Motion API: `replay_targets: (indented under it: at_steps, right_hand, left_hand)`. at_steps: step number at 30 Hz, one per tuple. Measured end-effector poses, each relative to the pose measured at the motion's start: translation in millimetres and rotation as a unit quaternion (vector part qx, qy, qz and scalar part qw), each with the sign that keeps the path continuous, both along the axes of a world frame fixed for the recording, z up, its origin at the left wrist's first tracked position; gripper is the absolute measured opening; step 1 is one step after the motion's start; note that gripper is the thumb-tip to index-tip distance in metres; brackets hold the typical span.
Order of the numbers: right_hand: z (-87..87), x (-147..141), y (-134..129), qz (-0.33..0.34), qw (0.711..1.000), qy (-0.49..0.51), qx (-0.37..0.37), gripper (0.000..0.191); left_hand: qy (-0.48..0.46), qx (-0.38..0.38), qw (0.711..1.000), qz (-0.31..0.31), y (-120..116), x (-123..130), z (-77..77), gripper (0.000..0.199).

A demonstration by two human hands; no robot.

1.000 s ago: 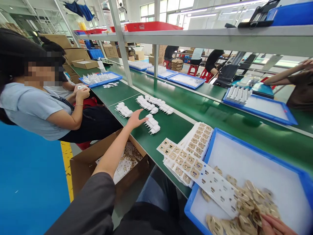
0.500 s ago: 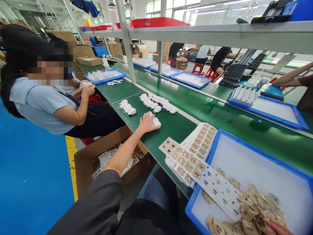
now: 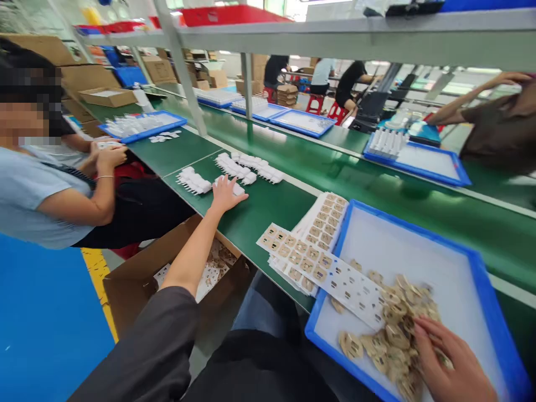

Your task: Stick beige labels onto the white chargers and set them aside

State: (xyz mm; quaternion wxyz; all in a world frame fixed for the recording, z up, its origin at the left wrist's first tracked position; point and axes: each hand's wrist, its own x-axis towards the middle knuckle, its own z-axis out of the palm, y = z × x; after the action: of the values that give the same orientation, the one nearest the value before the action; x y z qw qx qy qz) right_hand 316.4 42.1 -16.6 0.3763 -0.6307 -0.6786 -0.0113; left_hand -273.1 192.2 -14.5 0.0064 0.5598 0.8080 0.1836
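My left hand (image 3: 225, 195), fingers spread, rests on a small group of white plastic parts (image 3: 238, 190) on the green bench (image 3: 268, 206). More rows of white parts (image 3: 193, 181) lie just beyond and beside it. At the lower right my right hand (image 3: 450, 357) is at a heap of tan pieces (image 3: 393, 329) in a blue-rimmed tray (image 3: 419, 237). Its thumb and fingers are pressed together at the heap's edge; what they hold is too small to name. A perforated sticker sheet (image 3: 310, 262) lies partly over a sheet stack (image 3: 324, 220) and the tray's rim.
A cardboard box (image 3: 138, 285) with used sheets stands below the bench edge. At the left sits a person in light blue (image 3: 46, 195), near a tray of white parts (image 3: 144, 125). A shelf (image 3: 314, 47) crosses above; more blue trays (image 3: 419, 159) stand across the bench.
The view has turned to the right, so the scene sits further left. My right hand has come further into view at the tan heap. My left hand still rests on the white parts.
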Motion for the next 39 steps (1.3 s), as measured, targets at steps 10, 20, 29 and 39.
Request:
replay_targets:
  at_steps: [10, 20, 29, 39]
  right_hand:
    - [39.0, -74.1, 16.9, 0.175, 0.983, -0.020, -0.050, 0.020]
    - [26.8, -117.4, 47.0, 0.292, 0.941, -0.072, -0.153, 0.028]
    - [33.9, -96.3, 38.2, 0.256, 0.959, 0.010, -0.121, 0.024]
    - [33.0, 28.7, 13.7, 0.051, 0.988, -0.042, -0.139, 0.042]
  left_hand:
    - [-0.101, 0.079, 0.884, -0.449, -72.8, 178.9, 5.9, 0.034]
    - [-0.024, 0.007, 0.886, -0.463, -96.1, 243.9, 4.7, 0.045]
    - [-0.061, -0.011, 0.896, -0.441, -99.7, 253.5, -0.8, 0.050]
    - [-0.019, -0.029, 0.866, -0.499, -92.8, 227.8, 4.2, 0.051]
